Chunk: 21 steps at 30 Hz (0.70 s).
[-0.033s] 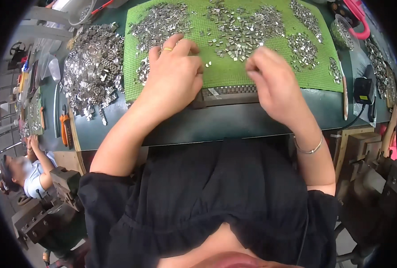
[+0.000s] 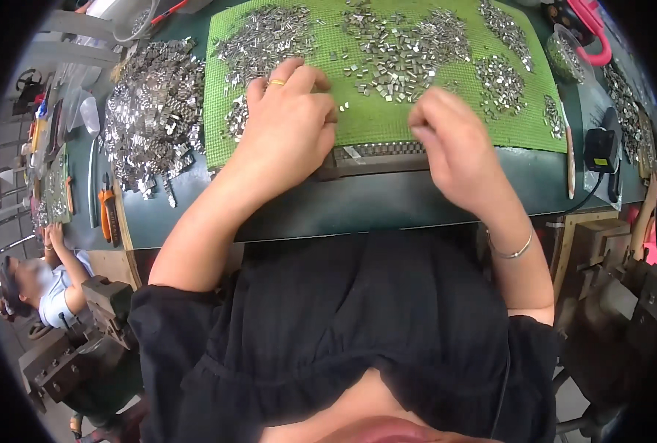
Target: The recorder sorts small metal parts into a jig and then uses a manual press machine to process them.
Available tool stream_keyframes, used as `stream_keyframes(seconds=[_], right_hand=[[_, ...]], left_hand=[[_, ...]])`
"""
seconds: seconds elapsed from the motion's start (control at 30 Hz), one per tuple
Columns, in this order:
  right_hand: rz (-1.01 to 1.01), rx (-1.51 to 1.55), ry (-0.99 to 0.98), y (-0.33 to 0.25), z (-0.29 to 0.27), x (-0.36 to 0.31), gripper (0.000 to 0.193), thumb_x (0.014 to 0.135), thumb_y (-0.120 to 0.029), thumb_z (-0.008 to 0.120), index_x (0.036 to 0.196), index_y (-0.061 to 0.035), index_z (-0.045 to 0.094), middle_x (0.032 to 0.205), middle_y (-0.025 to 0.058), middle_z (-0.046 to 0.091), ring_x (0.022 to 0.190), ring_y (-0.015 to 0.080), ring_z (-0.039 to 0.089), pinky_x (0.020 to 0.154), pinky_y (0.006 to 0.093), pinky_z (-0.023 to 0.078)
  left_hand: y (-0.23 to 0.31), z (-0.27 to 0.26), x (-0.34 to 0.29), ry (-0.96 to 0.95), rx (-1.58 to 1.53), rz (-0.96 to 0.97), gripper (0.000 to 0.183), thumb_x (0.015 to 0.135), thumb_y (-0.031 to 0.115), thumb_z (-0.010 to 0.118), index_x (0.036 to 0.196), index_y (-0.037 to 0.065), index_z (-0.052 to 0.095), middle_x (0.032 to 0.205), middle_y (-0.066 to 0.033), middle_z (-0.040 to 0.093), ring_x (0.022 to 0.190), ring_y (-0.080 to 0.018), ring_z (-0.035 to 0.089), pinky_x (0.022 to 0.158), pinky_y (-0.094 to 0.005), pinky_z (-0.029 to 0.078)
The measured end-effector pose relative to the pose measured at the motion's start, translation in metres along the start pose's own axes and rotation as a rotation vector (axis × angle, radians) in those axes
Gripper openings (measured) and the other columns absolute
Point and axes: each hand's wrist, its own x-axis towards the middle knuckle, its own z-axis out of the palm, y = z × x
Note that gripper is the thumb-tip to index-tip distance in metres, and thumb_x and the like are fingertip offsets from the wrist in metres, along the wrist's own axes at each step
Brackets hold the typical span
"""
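Facing a dark green desk (image 2: 343,207) in the head view, the person has both hands above the near half of a textured green mat (image 2: 373,122). The left hand (image 2: 291,122), a yellow ring on one finger, bends over the mat beside a heap of small silvery metal pieces (image 2: 265,37). Its fingertips are hidden behind its own back, so I cannot tell whether that grip is pinching a piece or resting bare. The right hand (image 2: 457,151) is curled, thumb and forefinger near each other; whether anything lies between them cannot be made out either.

Between the hands, along the mat's near edge, a dark metal bar (image 2: 376,164) carries a row of small links (image 2: 391,150); the left hand overlaps the bar's left end and the right hand covers the other. More loose pieces (image 2: 395,55) spread beyond the hands, too small to tell singly.

Left of the mat lies a tangled heap of linked metal strips (image 2: 155,111), with orange-handled pliers (image 2: 108,210) nearer the person. At upper right, a pink-handled tool (image 2: 598,33) is cut off by the top edge, beside a clear cup (image 2: 565,55). A co-worker (image 2: 55,288) at far left has a blurred face.
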Motion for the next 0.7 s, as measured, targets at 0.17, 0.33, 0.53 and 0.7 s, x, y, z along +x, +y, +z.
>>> stream_keyframes(seconds=[0.17,0.33,0.53,0.7], right_hand=[[-0.035,-0.011,0.058,-0.003,0.014,-0.022,0.012,0.078,0.006,0.060,0.086,-0.0016,0.055,0.089,0.0125,0.054,0.087,0.0332,0.053,0.077,0.0413,0.043],[-0.043,-0.058,0.113,-0.003,0.021,-0.024,0.011,0.076,0.004,0.061,0.085,-0.0018,0.056,0.090,0.0104,0.055,0.086,0.0312,0.053,0.076,0.0405,0.041],[-0.053,-0.087,0.094,-0.004,0.021,-0.022,0.010,0.076,0.003,0.060,0.082,-0.0030,0.056,0.091,0.0103,0.056,0.087,0.0312,0.053,0.075,0.0414,0.040],[0.096,-0.006,0.050,-0.009,0.015,-0.017,0.014,0.075,0.003,0.064,0.084,-0.0033,0.056,0.090,0.0100,0.057,0.088,0.0306,0.055,0.078,0.0410,0.040]], left_hand=[[0.020,0.004,0.010,-0.045,-0.470,0.093,0.005,0.078,0.007,0.069,0.080,0.004,0.066,0.093,-0.0098,0.065,0.093,-0.0318,0.060,0.083,-0.0409,0.044],[0.031,0.016,0.012,-0.103,-0.467,0.079,0.005,0.076,0.006,0.069,0.080,0.005,0.066,0.087,-0.0082,0.065,0.091,-0.0300,0.060,0.080,-0.0423,0.043],[0.031,0.013,0.009,-0.079,-0.382,0.180,0.013,0.075,0.008,0.072,0.088,0.007,0.071,0.091,-0.0066,0.068,0.092,-0.0272,0.062,0.083,-0.0401,0.041],[0.012,-0.002,0.005,0.023,-0.404,0.150,0.015,0.076,0.009,0.074,0.091,0.006,0.071,0.101,-0.0078,0.070,0.104,-0.0258,0.064,0.091,-0.0386,0.041]])
